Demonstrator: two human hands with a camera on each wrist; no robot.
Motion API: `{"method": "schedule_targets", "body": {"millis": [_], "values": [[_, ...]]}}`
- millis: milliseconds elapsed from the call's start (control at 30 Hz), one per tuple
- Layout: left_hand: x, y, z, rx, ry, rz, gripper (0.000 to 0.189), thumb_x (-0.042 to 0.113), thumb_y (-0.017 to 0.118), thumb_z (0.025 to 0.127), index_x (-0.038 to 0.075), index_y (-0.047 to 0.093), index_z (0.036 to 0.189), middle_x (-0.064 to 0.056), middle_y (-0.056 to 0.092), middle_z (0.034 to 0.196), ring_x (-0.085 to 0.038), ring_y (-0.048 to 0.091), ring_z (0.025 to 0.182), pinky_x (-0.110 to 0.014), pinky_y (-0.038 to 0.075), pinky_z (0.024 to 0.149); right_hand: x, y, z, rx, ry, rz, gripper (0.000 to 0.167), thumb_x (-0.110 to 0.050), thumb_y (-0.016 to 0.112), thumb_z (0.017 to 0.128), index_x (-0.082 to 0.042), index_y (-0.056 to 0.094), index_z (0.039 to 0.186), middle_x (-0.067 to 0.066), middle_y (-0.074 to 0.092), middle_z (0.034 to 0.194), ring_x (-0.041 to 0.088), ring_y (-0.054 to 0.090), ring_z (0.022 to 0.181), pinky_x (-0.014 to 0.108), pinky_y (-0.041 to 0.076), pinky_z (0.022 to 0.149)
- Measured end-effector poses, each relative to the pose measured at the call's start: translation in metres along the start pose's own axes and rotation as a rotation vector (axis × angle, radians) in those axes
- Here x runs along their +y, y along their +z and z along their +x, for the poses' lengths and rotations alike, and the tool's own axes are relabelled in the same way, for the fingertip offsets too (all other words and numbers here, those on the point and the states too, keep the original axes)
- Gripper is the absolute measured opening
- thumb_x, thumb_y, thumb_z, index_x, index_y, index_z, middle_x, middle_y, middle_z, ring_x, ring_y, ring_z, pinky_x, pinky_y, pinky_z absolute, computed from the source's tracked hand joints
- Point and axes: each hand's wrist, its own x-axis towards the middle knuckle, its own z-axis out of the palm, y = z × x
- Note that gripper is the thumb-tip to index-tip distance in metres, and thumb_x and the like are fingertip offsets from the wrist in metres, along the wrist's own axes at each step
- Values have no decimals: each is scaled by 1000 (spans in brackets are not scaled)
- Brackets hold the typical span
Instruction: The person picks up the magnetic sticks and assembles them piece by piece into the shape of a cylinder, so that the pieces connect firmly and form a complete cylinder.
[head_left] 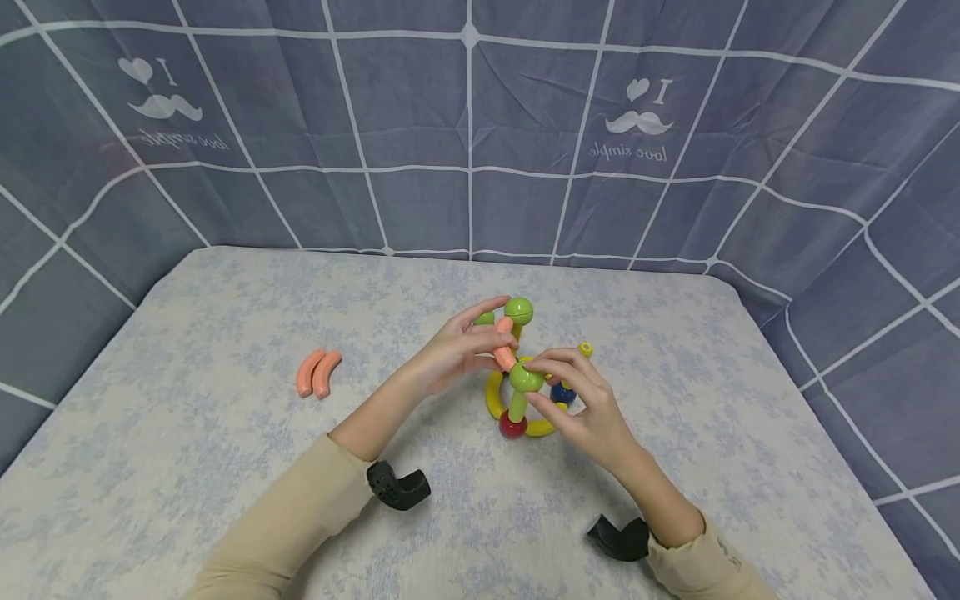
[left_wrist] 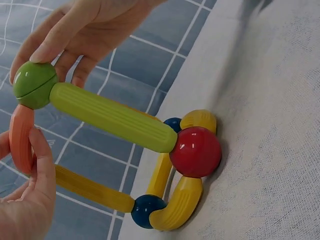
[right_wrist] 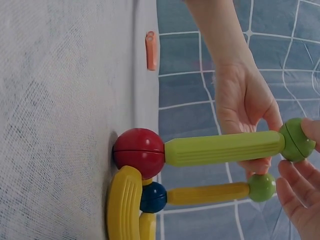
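Orange curved stick [head_left: 503, 355] meets nearer green ball [head_left: 527, 377] atop upright green rod [head_left: 518, 406]. Left grip [head_left: 452, 350] pinches stick, right grip [head_left: 588, 407] pinches ball. Remotely, I judge joining step; next calls for aligning stick's far end with rear green ball [head_left: 519, 311].

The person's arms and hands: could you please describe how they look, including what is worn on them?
The left sleeve and right sleeve are plain beige, ending short of the wrists; the right has a faint dark marking. A curved black piece shows by the left cuff, another by the right. The left hand and right hand are bare, without gloves.
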Motion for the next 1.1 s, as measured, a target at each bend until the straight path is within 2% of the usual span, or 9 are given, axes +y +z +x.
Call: {"method": "schedule_targets", "body": {"millis": [133,367,567,700,967,1033,1100], "values": [[-1,-1,1,-21,1,-21,60,2,51,88,14,28,143,-3,66,88,-13,63,81,-29,52,73,-1,0,1,-6,10,-3,31,-22,62,87,0,61,109,13,54,105,19,52,90,19,46,73],[-2,-3,2,-56,7,-39,59,2,48,90,13,26,143,-3,65,89,-13,63,82,-28,52,74,-2,0,1,-7,13,-9,31,-22,62,87,-1,61,108,13,54,105,19,52,89,19,45,73],[-3,-6,4,-106,6,-14,57,4,46,92,13,25,144,-4,63,93,-14,63,84,-28,51,77,0,1,0,-5,-13,-2,28,-18,65,85,0,61,107,13,53,105,19,52,88,20,45,73],[-3,-7,3,-116,17,1,57,5,46,93,14,25,145,-5,63,95,-15,62,87,-28,50,79,1,2,0,-5,-21,2,31,-23,62,87,0,61,107,14,53,105,19,52,89,20,45,73],[-9,-5,0,-78,78,64,56,10,46,94,17,23,145,-9,61,102,-16,61,94,-28,50,82,0,1,0,-8,-15,-4,33,-26,60,88,0,61,108,14,53,106,19,52,89,19,45,73],[-10,-4,-1,-41,103,116,56,12,46,95,16,23,145,-11,60,105,-16,60,95,-28,49,83,0,0,0,-11,-6,-8,33,-26,60,88,0,61,108,13,53,106,18,52,89,19,45,73],[-12,-1,-4,26,139,185,53,13,46,95,14,26,144,-13,58,106,-16,60,91,-30,50,81,0,0,0,-14,1,-10,32,-25,60,87,0,61,109,13,53,106,19,52,89,19,45,73]]}}
